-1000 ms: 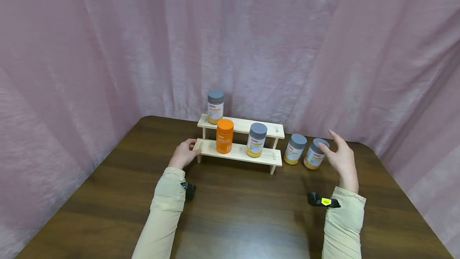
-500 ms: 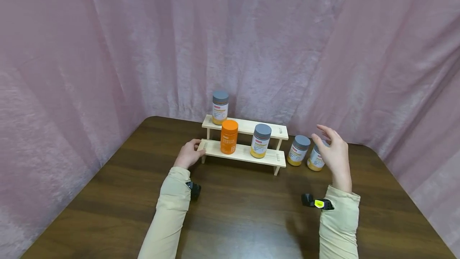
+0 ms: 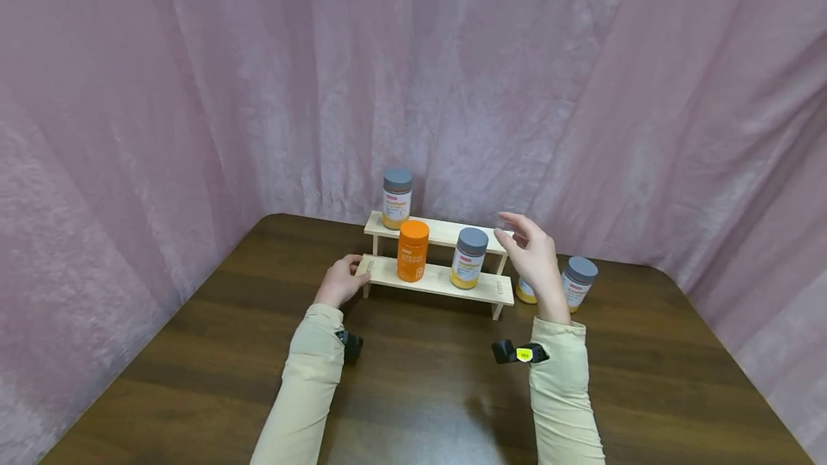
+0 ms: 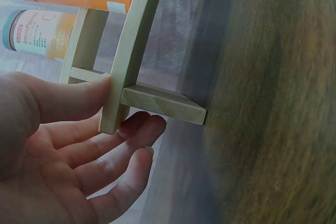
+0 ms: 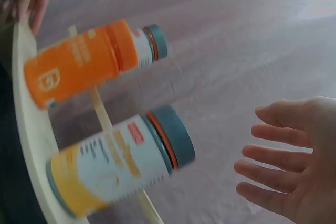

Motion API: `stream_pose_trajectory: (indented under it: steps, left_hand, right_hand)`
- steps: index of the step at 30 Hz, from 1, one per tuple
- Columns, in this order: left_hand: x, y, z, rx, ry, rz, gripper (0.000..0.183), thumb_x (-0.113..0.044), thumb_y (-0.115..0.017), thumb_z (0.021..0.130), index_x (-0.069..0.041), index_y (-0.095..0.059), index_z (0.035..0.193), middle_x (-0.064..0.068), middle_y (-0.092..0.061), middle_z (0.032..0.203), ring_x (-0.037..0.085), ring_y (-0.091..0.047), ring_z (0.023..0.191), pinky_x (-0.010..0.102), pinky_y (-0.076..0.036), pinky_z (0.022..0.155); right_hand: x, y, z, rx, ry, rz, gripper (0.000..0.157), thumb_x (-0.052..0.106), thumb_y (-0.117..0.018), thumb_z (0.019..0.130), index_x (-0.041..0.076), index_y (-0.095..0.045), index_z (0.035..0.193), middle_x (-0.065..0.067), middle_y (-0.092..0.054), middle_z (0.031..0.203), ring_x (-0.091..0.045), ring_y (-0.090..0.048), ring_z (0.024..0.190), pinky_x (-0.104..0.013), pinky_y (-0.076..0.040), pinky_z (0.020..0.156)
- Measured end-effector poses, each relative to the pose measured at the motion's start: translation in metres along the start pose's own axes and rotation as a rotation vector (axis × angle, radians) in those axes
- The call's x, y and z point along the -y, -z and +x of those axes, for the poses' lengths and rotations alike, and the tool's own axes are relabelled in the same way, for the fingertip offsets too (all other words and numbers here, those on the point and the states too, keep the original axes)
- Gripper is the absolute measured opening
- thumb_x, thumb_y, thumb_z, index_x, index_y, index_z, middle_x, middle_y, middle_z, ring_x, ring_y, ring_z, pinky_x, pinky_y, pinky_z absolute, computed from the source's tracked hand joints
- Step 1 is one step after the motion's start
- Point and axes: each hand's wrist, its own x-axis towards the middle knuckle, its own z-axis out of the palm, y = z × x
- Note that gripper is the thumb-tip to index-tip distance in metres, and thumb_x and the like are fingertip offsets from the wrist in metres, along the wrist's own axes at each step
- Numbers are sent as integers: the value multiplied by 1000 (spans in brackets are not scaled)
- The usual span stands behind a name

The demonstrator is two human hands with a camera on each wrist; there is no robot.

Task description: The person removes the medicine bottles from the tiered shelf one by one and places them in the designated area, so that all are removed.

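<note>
My left hand (image 3: 340, 283) grips the left end of the lower step of a two-tier wooden display rack (image 3: 439, 280). Its thumb lies on top of the plank, with fingers curled beneath, as the left wrist view shows. On that step stand an orange supplement bottle (image 3: 413, 252) and a grey-capped bottle (image 3: 468, 260) with a yellow base. Another grey-capped bottle (image 3: 397, 199) is on the upper step's left end. My right hand (image 3: 533, 257), holding nothing, hovers at the rack's right end, fingers loosely bent. In the right wrist view its fingers point toward the near bottle's cap (image 5: 176, 136).
Right of the rack, two more grey-capped bottles stand on the dark wooden table (image 3: 413, 386). My right hand partly hides the nearer bottle (image 3: 526, 292); the other bottle (image 3: 578, 282) is farther right. A pink curtain (image 3: 484, 77) hangs behind the table.
My right hand has moved left, from beside the rightmost bottle to the rack's right end. My left hand keeps its grip on the rack. The bottles stay in place.
</note>
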Motion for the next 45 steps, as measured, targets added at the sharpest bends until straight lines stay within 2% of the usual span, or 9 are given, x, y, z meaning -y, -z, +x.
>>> stream_pose_trajectory:
  steps: [9,19,23,28,32,36,42,45]
  left_hand:
    - [-4,-7,3,-15,-3,-34,52,-16,-62,94,0,-46,141,26,-57,130,36,-59,113,46,-47,95]
    - [0,-11,0,-32,-1,-44,50,-13,-62,93,3,-47,138,27,-59,126,36,-61,110,45,-48,92]
    - [-3,-12,-1,-41,-15,-51,49,-12,-62,92,3,-48,137,27,-60,125,36,-61,109,45,-48,91]
    - [-5,-12,0,-43,-22,-50,49,-12,-62,92,3,-48,137,26,-61,124,36,-61,109,44,-49,90]
    - [-4,-13,0,-39,-5,-55,49,-12,-62,93,2,-48,137,26,-60,125,36,-61,108,45,-49,89]
    - [-3,-16,0,-39,-8,-59,48,-12,-63,92,3,-49,136,26,-60,124,35,-61,106,44,-50,88]
    - [-4,-20,0,-51,-18,-80,47,-11,-64,91,3,-51,134,26,-61,122,35,-61,105,44,-50,86]
    - [-5,-24,2,-51,-22,-90,47,-11,-64,91,2,-52,134,26,-61,122,35,-61,106,44,-50,87]
  right_hand:
    - [12,-17,25,22,-22,109,39,22,-59,97,10,-56,134,-15,-57,138,-31,-54,128,-44,-42,107]
    - [40,-38,42,19,67,71,33,15,-60,95,3,-59,126,-17,-63,128,-34,-61,118,-46,-49,98]
    - [47,-47,54,41,79,84,36,15,-60,95,3,-57,128,-18,-62,128,-34,-60,118,-45,-49,99]
    - [52,-68,70,105,32,97,46,18,-63,93,4,-49,134,-19,-59,132,-37,-59,119,-45,-48,100]
    - [54,-89,81,183,-25,61,61,21,-69,89,5,-40,140,-19,-54,137,-37,-58,119,-46,-48,99]
    - [53,-107,88,212,-67,32,71,23,-73,86,3,-35,143,-20,-51,140,-37,-56,122,-45,-46,102]
    - [48,-125,93,260,-123,48,78,37,-66,90,2,-28,148,-22,-44,147,-36,-44,135,-46,-37,112]
    - [45,-128,94,252,-123,76,74,36,-65,92,1,-30,146,-22,-46,145,-36,-45,134,-46,-37,111]
